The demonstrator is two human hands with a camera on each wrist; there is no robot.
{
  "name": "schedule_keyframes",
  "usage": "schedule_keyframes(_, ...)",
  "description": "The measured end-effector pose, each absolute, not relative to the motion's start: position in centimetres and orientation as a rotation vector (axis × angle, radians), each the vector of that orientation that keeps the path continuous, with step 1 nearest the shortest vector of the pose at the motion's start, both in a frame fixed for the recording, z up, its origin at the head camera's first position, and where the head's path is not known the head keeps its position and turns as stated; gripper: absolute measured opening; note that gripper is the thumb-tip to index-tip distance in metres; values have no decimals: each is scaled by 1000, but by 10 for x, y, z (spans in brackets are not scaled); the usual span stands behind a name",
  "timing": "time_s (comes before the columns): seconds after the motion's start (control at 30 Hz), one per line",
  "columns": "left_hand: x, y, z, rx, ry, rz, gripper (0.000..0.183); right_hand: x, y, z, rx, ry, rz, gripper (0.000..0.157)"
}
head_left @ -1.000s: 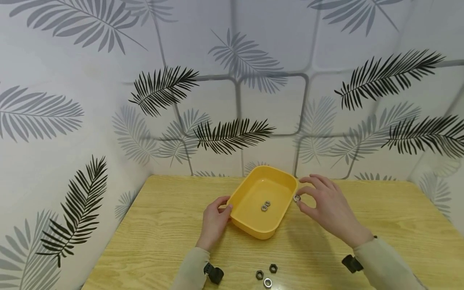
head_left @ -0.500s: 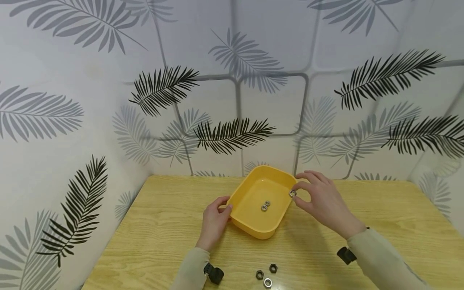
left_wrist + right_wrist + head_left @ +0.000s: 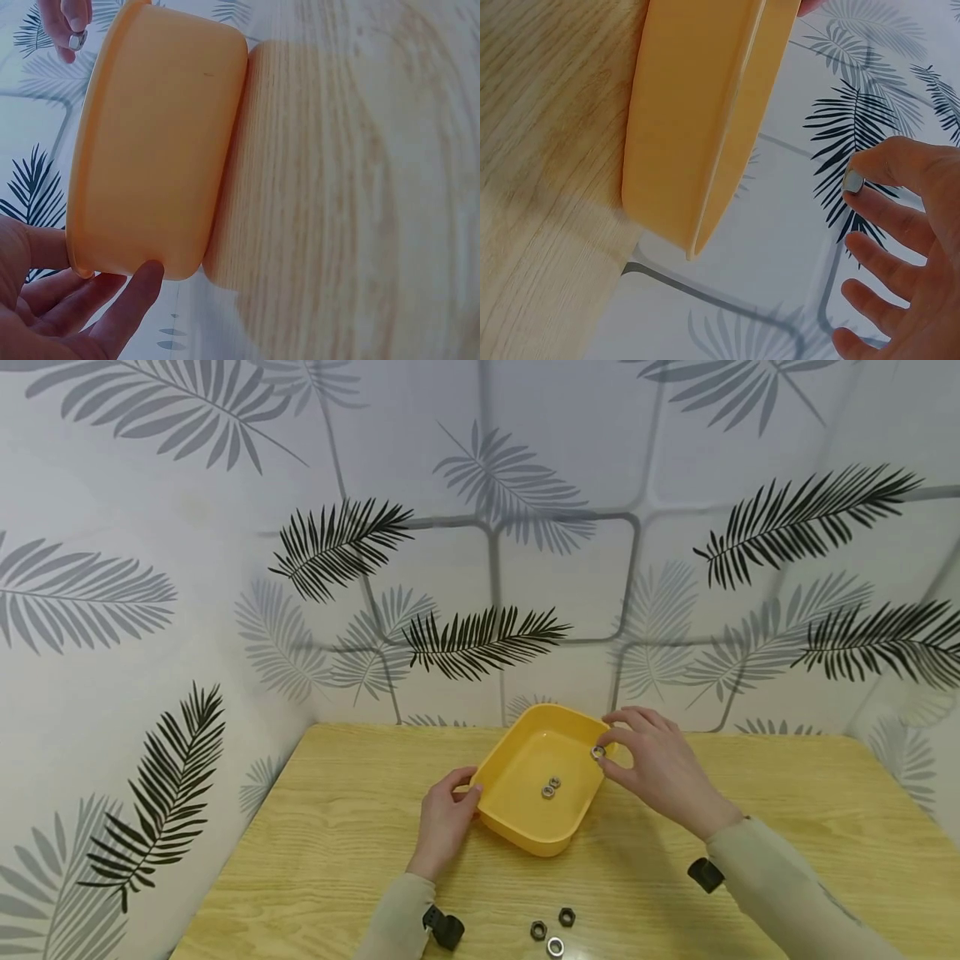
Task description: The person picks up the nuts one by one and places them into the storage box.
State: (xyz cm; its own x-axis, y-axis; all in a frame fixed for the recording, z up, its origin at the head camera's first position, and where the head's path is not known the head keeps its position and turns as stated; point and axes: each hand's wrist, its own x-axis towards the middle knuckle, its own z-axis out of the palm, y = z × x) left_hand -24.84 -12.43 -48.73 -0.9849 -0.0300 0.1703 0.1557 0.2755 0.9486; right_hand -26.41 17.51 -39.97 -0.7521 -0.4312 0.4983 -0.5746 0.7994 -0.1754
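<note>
Worktop (image 3: pixel 315 860): 3 nuts (image 3: pixel 533 932) | 1 tray (image 3: pixel 517 810): 2 nuts (image 3: pixel 548 792) inside | left hand (image 3: pixel 444 818) grips tray | right hand (image 3: pixel 663 772) pinches 1 nut (image 3: pixel 853 182) above rim

Beside the right rim of the yellow tray (image 3: pixel 528 764), the right hand (image 3: pixel 663 768) partly covers a nut (image 3: pixel 597 752); the tray's wall hides two inner nuts (image 3: pixel 548 792) from both wrist cameras; nearer than the tray, both sleeves (image 3: pixel 395 918) run off the head view's bottom edge

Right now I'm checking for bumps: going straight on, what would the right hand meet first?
Likely the yellow tray, though the right hand looks raised and may pass above; depth is unclear.
</note>
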Motion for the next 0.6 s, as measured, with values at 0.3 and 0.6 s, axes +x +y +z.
schedule_keyframes(0.3,-249,-125,-491,-123,-2371,-1817,34,-274,166,-401,724,-2596,427,14)
schedule_keyframes(0.6,-250,-125,-491,-124,-2374,-1800,34,-282,157,-404,720,-2621,452,15)
